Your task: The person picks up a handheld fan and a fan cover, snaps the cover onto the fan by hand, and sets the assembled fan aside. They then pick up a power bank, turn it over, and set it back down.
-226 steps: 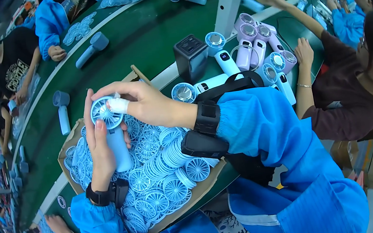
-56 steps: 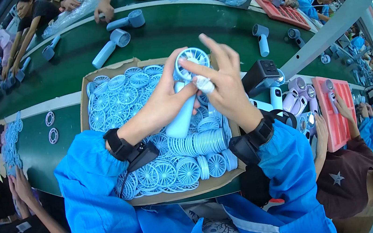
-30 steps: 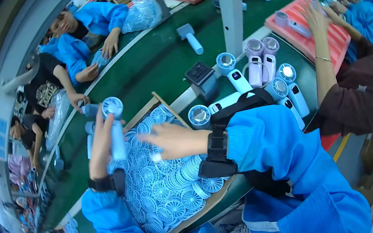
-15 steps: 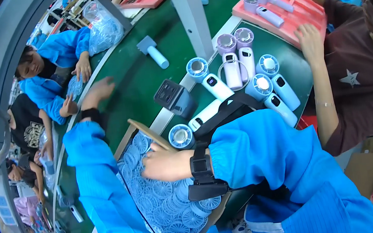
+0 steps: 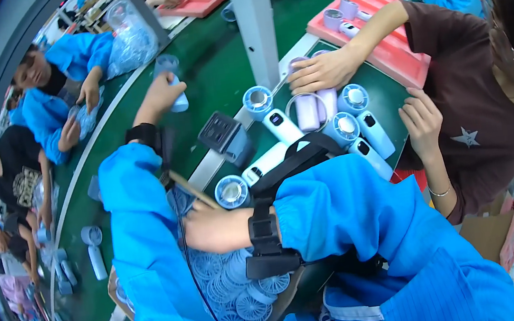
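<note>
My left hand (image 5: pixel 162 97) is closed round the handle of a light blue handheld fan (image 5: pixel 178 100) over the green conveyor belt. The fan's round head points away from me. My right hand (image 5: pixel 217 227) is down at a cardboard box (image 5: pixel 193 190) full of blue round fan grilles (image 5: pixel 223 272). Its fingertips are hidden behind my left sleeve, so whether they hold a grille does not show. Just right of the box, a blue fan (image 5: pixel 232 192) lies with its round face up, beside a dark box-shaped device (image 5: pixel 225 137).
Several blue fans (image 5: pixel 345 126) lie to the right, near a metal post (image 5: pixel 253 31). A co-worker's hand (image 5: pixel 323 74) rests over purple fans (image 5: pixel 308 111), in front of a pink tray (image 5: pixel 385 46). More fans (image 5: pixel 95 253) lie on the green belt (image 5: pixel 128 122) at left.
My left hand has reached forward and taken hold of a blue fan on the belt. My right hand remains at the box. The co-worker's hand has moved from the tray onto the purple fans.
</note>
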A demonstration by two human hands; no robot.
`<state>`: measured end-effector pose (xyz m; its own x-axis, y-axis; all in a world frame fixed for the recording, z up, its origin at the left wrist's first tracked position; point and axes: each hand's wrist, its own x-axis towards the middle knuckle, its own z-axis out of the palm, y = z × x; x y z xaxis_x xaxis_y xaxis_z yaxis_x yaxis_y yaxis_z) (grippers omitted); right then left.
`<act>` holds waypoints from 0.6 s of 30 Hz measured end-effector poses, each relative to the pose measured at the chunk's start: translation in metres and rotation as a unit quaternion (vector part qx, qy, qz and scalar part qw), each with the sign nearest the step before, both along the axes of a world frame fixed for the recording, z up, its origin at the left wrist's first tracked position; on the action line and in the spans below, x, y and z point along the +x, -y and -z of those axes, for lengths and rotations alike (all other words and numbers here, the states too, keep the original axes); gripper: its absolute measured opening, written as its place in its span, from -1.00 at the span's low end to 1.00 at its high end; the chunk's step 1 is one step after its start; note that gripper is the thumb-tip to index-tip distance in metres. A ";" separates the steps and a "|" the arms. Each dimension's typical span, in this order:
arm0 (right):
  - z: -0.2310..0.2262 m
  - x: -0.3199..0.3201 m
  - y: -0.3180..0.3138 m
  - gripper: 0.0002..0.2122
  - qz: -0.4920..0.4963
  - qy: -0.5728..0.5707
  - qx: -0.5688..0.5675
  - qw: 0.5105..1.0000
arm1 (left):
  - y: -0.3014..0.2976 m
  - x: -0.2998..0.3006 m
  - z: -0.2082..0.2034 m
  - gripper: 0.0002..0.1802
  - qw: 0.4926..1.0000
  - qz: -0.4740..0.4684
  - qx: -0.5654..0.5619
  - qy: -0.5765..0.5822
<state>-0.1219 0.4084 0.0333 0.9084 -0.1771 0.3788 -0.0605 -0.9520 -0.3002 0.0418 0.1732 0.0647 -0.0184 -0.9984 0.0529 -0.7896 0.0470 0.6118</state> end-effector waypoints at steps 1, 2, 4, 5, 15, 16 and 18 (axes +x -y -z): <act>-0.002 0.002 0.001 -0.89 -0.014 -0.013 0.010 1.000 | -0.020 0.006 -0.018 -0.59 1.000 0.001 -0.018 -0.015; -0.002 0.002 0.004 -0.87 -0.023 -0.025 0.024 0.999 | -0.041 0.004 -0.038 -0.59 0.999 0.007 -0.033 -0.029; -0.018 -0.003 0.009 -0.84 -0.046 -0.016 0.112 0.993 | -0.096 -0.003 -0.077 -0.54 0.996 -0.016 -0.086 -0.026; -0.020 0.001 0.008 -0.80 -0.058 -0.007 0.150 0.987 | -0.113 0.015 -0.081 -0.48 0.989 -0.044 -0.140 0.004; -0.040 0.016 0.008 -0.80 -0.026 0.198 0.480 0.855 | -0.329 0.002 -0.058 -0.11 0.821 -0.220 -0.175 -0.497; -0.045 0.014 0.007 -0.79 -0.017 0.215 0.593 0.776 | -0.330 -0.006 -0.051 -0.11 0.815 -0.229 -0.183 -0.500; -0.060 0.017 -0.003 -0.78 -0.044 0.214 0.607 0.764 | -0.341 -0.024 -0.047 -0.06 0.795 -0.190 -0.276 -0.506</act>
<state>-0.1051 0.4110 0.0937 0.7759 -0.5792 0.2501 0.3394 0.0489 -0.9394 0.0181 0.5147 0.1121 0.6101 -0.7410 0.2806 0.0724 0.4048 0.9116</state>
